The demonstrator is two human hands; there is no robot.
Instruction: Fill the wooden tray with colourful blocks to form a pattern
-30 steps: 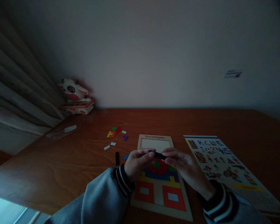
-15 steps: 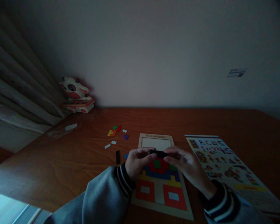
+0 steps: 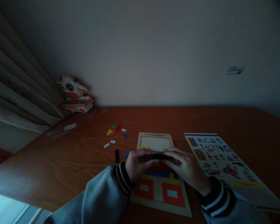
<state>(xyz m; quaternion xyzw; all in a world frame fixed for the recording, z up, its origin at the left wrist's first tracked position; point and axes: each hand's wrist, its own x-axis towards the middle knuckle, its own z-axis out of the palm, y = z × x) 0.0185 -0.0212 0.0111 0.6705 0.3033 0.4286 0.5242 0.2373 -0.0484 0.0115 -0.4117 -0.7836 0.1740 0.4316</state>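
Observation:
Between my two hands is a dark bar-shaped puzzle piece (image 3: 159, 157), held level over the wooden puzzle board (image 3: 162, 211). My left hand (image 3: 141, 161) pinches its left end with thumb and fingers. At the other end, my right hand (image 3: 183, 163) grips it the same way. Below them the board carries red, yellow, blue, green and purple pieces, including a red square frame (image 3: 173, 194) with a pale centre. My fingers cover part of the board's middle rows. The board's upper part shows a bare pale area and a yellow piece (image 3: 144, 147).
Left of the board lie a black bar (image 3: 117, 156), a blue piece (image 3: 126, 154), a purple piece (image 3: 124, 136) and several small coloured and white pieces. A printed pattern sheet (image 3: 224, 161) lies to the right. A cow toy (image 3: 76, 93) stands at the back left.
Both hands have come slightly down and closer together around the dark piece. A yellow piece above my left hand now shows on the board. The view has shifted slightly.

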